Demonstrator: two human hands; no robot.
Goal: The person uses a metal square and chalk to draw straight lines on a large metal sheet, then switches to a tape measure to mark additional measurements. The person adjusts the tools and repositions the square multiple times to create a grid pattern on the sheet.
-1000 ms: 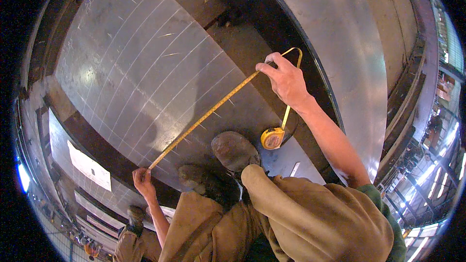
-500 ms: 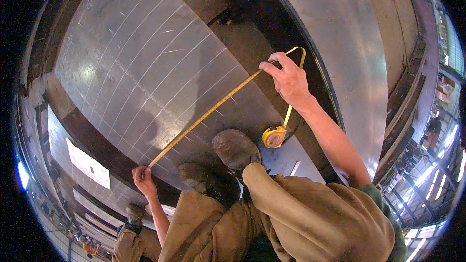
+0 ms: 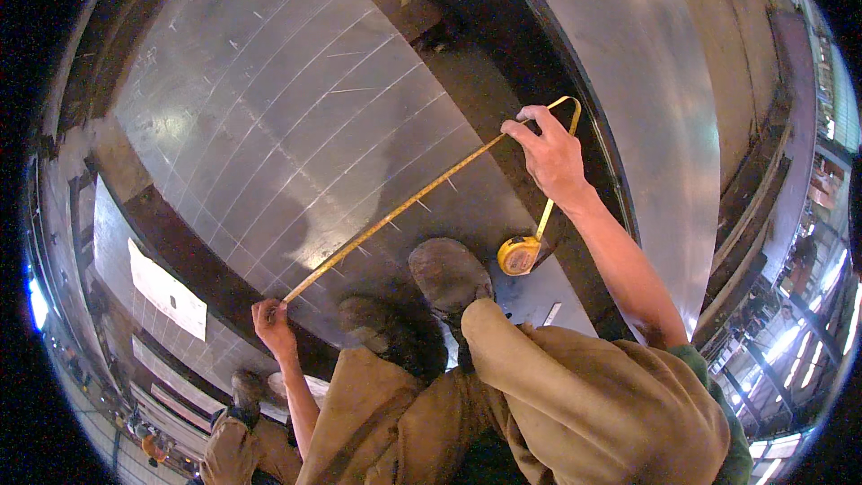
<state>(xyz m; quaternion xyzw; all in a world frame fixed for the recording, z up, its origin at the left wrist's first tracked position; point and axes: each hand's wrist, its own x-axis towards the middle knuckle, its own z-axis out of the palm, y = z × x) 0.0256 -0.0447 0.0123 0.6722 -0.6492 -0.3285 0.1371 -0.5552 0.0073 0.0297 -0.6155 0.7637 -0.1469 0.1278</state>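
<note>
Spanning the grey metal plate [image 3: 269,126] on a diagonal: yellow tape blade [image 3: 393,216], pulled out straight between the two hands, lower left to upper right. Past the right hand [image 3: 552,162] it bends over in a tight loop and drops to the yellow tape case [image 3: 518,256], near the toe of the right shoe [image 3: 449,274]; can't tell if the case rests or hangs.

Left hand [image 3: 275,327]: at the blade's end, by the plate's near-left edge. Fingers curled in, grip pinched closed on the tip. Forearm rises from the lower edge, outside the left knee.

Right hand: thumb and index tips together on the blade, narrow pinch grip, knuckles up, back of hand to camera. Bare forearm slants up and left from a green sleeve [image 3: 714,395], elbow out right.

Person squats in brown trousers [image 3: 593,395], right shoe just beside the case, left shoe [image 3: 373,323] in shadow. Thin pale scribe lines cross the plate.

Further out: pale strip [image 3: 552,313] right of the shoes, white sheet [image 3: 168,292] far left, second metal sheet [image 3: 637,108] beyond a dark curved edge [image 3: 575,81].
</note>
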